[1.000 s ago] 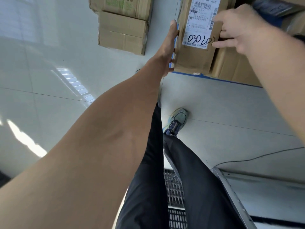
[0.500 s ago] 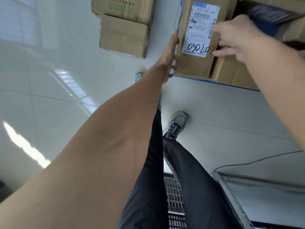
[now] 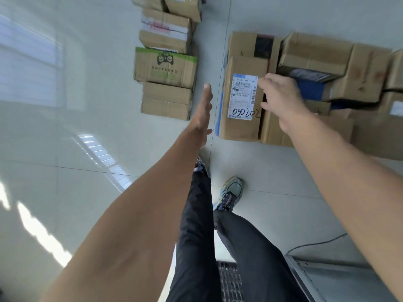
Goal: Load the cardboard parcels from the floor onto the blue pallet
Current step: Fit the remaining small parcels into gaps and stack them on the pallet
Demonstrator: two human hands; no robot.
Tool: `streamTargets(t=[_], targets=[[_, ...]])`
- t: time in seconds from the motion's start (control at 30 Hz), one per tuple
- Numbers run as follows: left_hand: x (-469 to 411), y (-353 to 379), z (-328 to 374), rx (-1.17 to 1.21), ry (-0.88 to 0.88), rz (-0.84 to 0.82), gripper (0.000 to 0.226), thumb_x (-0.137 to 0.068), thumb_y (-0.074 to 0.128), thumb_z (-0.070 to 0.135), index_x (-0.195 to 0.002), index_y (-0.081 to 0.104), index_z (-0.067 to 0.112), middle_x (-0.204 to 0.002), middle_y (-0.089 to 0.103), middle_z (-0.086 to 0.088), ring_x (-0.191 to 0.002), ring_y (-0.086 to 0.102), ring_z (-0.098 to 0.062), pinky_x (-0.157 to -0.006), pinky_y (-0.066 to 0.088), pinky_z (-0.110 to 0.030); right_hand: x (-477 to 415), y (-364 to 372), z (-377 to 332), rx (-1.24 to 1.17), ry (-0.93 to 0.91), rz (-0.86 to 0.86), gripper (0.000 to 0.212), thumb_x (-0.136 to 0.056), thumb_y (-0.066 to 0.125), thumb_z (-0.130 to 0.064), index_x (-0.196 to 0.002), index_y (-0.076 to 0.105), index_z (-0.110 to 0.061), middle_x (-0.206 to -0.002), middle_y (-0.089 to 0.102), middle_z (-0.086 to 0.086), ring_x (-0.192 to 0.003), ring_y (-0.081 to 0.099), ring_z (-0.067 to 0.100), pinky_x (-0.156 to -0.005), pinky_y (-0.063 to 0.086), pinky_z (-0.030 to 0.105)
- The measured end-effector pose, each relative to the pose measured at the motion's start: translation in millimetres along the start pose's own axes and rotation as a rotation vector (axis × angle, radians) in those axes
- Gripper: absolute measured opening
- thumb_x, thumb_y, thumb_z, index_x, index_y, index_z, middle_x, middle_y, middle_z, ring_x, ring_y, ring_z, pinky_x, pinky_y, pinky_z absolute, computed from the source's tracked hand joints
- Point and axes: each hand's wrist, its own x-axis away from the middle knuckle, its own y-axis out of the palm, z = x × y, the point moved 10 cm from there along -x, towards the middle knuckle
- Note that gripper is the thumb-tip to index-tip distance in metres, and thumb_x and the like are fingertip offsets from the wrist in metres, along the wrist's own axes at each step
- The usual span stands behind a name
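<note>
Head view of pallet loading, judged part-way through. A tall brown cardboard parcel with a white shipping label (image 3: 242, 101) stood at the left edge of the blue pallet (image 3: 218, 118). Only a thin blue strip of the pallet showed, beside the parcel's left face. Several more brown cardboard parcels (image 3: 316, 53) were packed to its right and on its far side. Work was left to do: a row of cardboard parcels stood on the pale tiled floor (image 3: 87, 127), left of the pallet and apart from it. Among them were a green-printed cardboard box (image 3: 165, 68), a plain brown box (image 3: 166, 101) nearer the person and a tape-striped box (image 3: 164, 31) farther off. The left hand (image 3: 205, 110) hung over the floor between that row and the labelled parcel, near the parcel's left face but not touching it. Its fingers (image 3: 208, 90) were straight and together, holding nothing. The right hand (image 3: 281, 99) lay over the labelled parcel's right edge, its fingers (image 3: 262, 81) bent, with the tips at the right margin of the label. Whether they pinched the parcel or merely rested on it could not be told. The parcel appeared settled on the pallet, so the placing step was judged nearly complete, with the floor row yet to be fetched
</note>
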Motion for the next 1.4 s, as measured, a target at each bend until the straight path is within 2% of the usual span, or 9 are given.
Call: streamTargets(t=[0.13, 0.23, 0.3, 0.37, 0.67, 0.97, 1.1, 1.23, 1.4], targets=[[59, 12, 45, -0.008, 0.086, -0.016, 0.083, -0.096, 0.023, 0.082, -0.164, 0.026, 0.034, -0.173, 0.018, 0.001, -0.159, 0.016, -0.025, -0.121, 0.018, -0.065, 50, -12, -35, -0.084, -0.06, -0.023, 0.052, -0.098, 0.05, -0.038, -0.122, 0.05, 0.009, -0.122, 0.061, 0.03, -0.114, 0.06, 0.045, -0.102, 0.045, 0.066], [109, 27, 79, -0.02, 0.137, -0.034, 0.082, -0.096, 0.024, 0.081, -0.163, 0.03, 0.033, -0.172, 0.022, 0.001, -0.158, 0.019, -0.023, -0.12, 0.02, -0.063, 91, -24, -63, -0.132, -0.081, -0.056, 0.052, -0.094, 0.046, -0.044, -0.108, 0.054, 0.005, -0.096, 0.059, 0.024, -0.085, 0.059, 0.031, -0.084, 0.049, 0.044], [144, 36, 99, -0.028, 0.17, -0.049, 0.081, -0.096, 0.025, 0.081, -0.162, 0.031, 0.035, -0.171, 0.025, 0.002, -0.157, 0.021, -0.022, -0.12, 0.022, -0.061, 119, -34, -79, -0.166, -0.089, -0.064, 0.05, -0.095, 0.045, -0.046, -0.117, 0.062, -0.005, -0.111, 0.066, 0.015, -0.098, 0.057, 0.018, -0.091, 0.043, 0.037], [178, 41, 121, -0.023, 0.207, -0.052, 0.081, -0.095, 0.027, 0.083, -0.161, 0.033, 0.036, -0.17, 0.028, 0.003, -0.156, 0.023, -0.02, -0.12, 0.023, -0.059, 147, -49, -97, -0.191, -0.114, -0.039, 0.049, -0.102, 0.047, -0.042, -0.136, 0.059, -0.009, -0.141, 0.061, 0.01, -0.128, 0.056, 0.023, -0.11, 0.043, 0.044], [306, 35, 182, -0.055, 0.263, -0.06, 0.087, -0.09, 0.033, 0.086, -0.161, 0.033, 0.035, -0.168, 0.032, 0.007, -0.154, 0.028, -0.017, -0.12, 0.027, -0.055, 243, -82, -169, -0.207, -0.209, -0.004, 0.048, -0.108, 0.042, -0.035, -0.136, 0.049, 0.003, -0.147, 0.052, 0.018, -0.136, 0.047, 0.034, -0.114, 0.036, 0.048], [370, -35, 245, -0.151, 0.301, -0.138, 0.077, -0.098, 0.028, 0.075, -0.16, 0.036, 0.031, -0.167, 0.034, 0.003, -0.153, 0.03, -0.019, -0.122, 0.028, -0.059, 300, -56, -243, -0.298, -0.2, 0.082, 0.051, -0.108, 0.042, -0.043, -0.153, 0.046, -0.017, -0.156, 0.048, 0.001, -0.14, 0.046, 0.019, -0.118, 0.034, 0.039], [389, -90, 279, -0.257, 0.315, -0.218, 0.079, -0.098, 0.028, 0.076, -0.162, 0.032, 0.029, -0.168, 0.032, 0.005, -0.153, 0.03, -0.018, -0.123, 0.026, -0.059, 321, -22, -275, -0.35, -0.171, 0.168, 0.048, -0.108, 0.043, -0.039, -0.139, 0.052, -0.003, -0.143, 0.057, 0.012, -0.124, 0.057, 0.024, -0.115, 0.04, 0.044], [396, -145, 315, -0.345, 0.301, -0.265, 0.076, -0.099, 0.026, 0.076, -0.16, 0.035, 0.032, -0.166, 0.034, 0.006, -0.152, 0.032, -0.018, -0.12, 0.031, -0.053, 342, 19, -306, -0.376, -0.147, 0.219, 0.036, -0.108, 0.042, -0.04, -0.128, 0.061, -0.016, -0.147, 0.056, 0.007, -0.135, 0.052, 0.024, -0.118, 0.038, 0.048], [390, -191, 351, -0.383, 0.301, -0.298, 0.079, -0.098, 0.025, 0.077, -0.16, 0.037, 0.029, -0.166, 0.035, 0.004, -0.151, 0.034, -0.02, -0.109, 0.037, -0.045, 352, 51, -344, -0.438, -0.106, 0.265, 0.05, -0.11, 0.042, -0.034, -0.155, 0.042, -0.013, -0.16, 0.042, 0.0, -0.144, 0.04, 0.013, -0.123, 0.028, 0.036]])
